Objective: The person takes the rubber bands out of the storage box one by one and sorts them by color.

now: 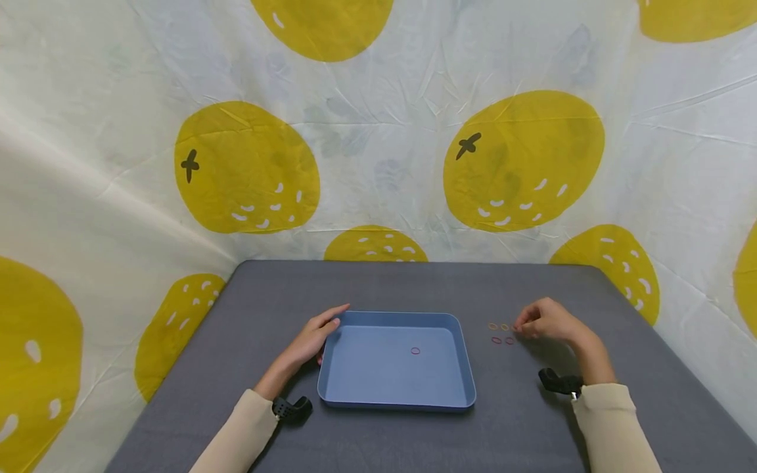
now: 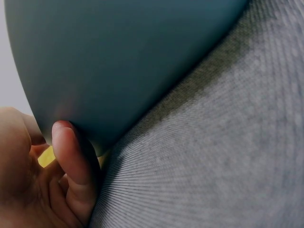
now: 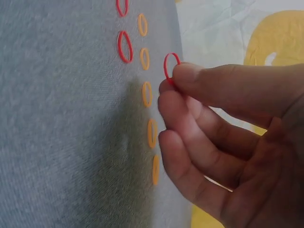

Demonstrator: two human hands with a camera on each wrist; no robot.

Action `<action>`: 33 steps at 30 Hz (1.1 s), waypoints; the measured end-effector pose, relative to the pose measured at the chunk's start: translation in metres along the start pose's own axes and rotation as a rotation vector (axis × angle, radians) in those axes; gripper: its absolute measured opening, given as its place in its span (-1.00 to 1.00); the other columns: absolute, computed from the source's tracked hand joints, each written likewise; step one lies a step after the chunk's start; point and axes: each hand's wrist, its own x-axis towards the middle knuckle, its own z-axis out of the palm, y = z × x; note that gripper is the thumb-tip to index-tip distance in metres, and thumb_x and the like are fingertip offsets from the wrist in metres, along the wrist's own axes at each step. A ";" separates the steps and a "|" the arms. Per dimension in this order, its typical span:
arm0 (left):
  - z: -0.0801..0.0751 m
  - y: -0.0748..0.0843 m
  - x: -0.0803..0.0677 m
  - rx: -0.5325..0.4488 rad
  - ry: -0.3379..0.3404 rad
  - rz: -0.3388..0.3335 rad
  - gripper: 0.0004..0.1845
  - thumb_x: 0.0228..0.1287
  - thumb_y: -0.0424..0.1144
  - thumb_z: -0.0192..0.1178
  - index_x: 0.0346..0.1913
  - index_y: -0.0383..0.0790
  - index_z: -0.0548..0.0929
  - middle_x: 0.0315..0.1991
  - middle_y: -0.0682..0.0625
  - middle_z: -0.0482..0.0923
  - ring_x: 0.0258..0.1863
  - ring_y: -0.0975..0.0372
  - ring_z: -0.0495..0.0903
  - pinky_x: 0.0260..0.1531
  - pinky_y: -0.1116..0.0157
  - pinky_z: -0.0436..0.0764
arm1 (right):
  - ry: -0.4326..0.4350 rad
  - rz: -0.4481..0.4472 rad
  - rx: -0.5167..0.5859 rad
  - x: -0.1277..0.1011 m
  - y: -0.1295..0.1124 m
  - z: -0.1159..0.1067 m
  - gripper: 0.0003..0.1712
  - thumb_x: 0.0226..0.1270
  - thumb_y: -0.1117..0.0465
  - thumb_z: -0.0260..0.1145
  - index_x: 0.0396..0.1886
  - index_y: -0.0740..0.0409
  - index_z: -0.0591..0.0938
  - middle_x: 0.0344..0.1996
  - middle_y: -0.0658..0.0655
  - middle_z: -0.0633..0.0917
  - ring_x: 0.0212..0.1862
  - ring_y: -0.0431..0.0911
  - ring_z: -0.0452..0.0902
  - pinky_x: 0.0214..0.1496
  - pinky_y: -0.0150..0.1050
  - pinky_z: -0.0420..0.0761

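Observation:
My left hand (image 1: 309, 340) holds the left side of a blue tray (image 1: 396, 406) near its far corner. In the left wrist view, a bent finger (image 2: 71, 154) touches the tray's outer wall (image 2: 109, 71). To the right of the tray, my right hand (image 1: 550, 320) pinches a small red rubber band (image 3: 166, 66) between thumb and fingertips, just above the table. Beside it lie a row of orange rubber bands (image 3: 147, 94) and red rubber bands (image 3: 124, 47). Inside the tray is a single red rubber band (image 1: 416, 351).
A grey cloth-covered table (image 1: 402, 447) carries everything. Behind and at the sides hangs a white curtain (image 1: 378, 164) printed with yellow fruit. Each wrist wears a black strap (image 1: 558, 382).

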 end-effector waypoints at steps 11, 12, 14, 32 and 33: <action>-0.002 0.000 0.000 0.024 0.004 0.016 -0.50 0.71 -0.09 -0.11 0.59 0.05 0.33 -0.35 -0.30 0.65 -0.85 0.24 0.34 -0.78 0.25 0.48 | -0.035 0.081 0.010 -0.003 0.009 0.001 -0.92 0.17 0.44 0.35 -0.37 0.34 0.75 -0.46 0.07 0.71 -0.44 -0.17 0.48 -0.41 -0.33 0.53; -0.002 0.000 0.000 0.024 0.004 0.018 -0.50 0.71 -0.09 -0.11 0.59 0.04 0.33 -0.33 -0.27 0.66 -0.85 0.24 0.34 -0.78 0.24 0.49 | -0.039 0.083 0.012 -0.003 0.009 0.001 -0.92 0.16 0.45 0.34 -0.37 0.34 0.75 -0.46 0.07 0.71 -0.44 -0.17 0.48 -0.42 -0.33 0.52; -0.001 0.000 0.001 0.022 0.000 0.020 -0.50 0.71 -0.09 -0.12 0.59 0.04 0.33 -0.37 -0.23 0.64 -0.85 0.24 0.34 -0.77 0.25 0.49 | -0.044 0.088 0.019 -0.003 0.009 0.002 -0.91 0.14 0.46 0.34 -0.38 0.35 0.75 -0.48 0.07 0.70 -0.44 -0.17 0.48 -0.42 -0.34 0.52; 0.000 0.003 0.000 0.005 -0.001 -0.004 -0.51 0.70 -0.09 -0.09 0.58 0.09 0.34 -0.62 -0.08 0.45 -0.86 0.23 0.36 -0.77 0.25 0.50 | -0.052 0.096 0.002 -0.003 0.011 0.003 -0.92 0.24 0.38 0.41 -0.35 0.36 0.75 -0.52 0.04 0.67 -0.43 -0.16 0.49 -0.41 -0.33 0.53; 0.000 0.003 0.000 0.004 0.001 -0.004 -0.51 0.70 -0.09 -0.09 0.58 0.08 0.34 -0.62 -0.11 0.47 -0.86 0.23 0.37 -0.77 0.25 0.50 | -0.054 0.098 0.003 -0.002 0.011 0.003 -0.92 0.24 0.38 0.41 -0.35 0.37 0.75 -0.52 0.04 0.67 -0.43 -0.16 0.49 -0.41 -0.33 0.53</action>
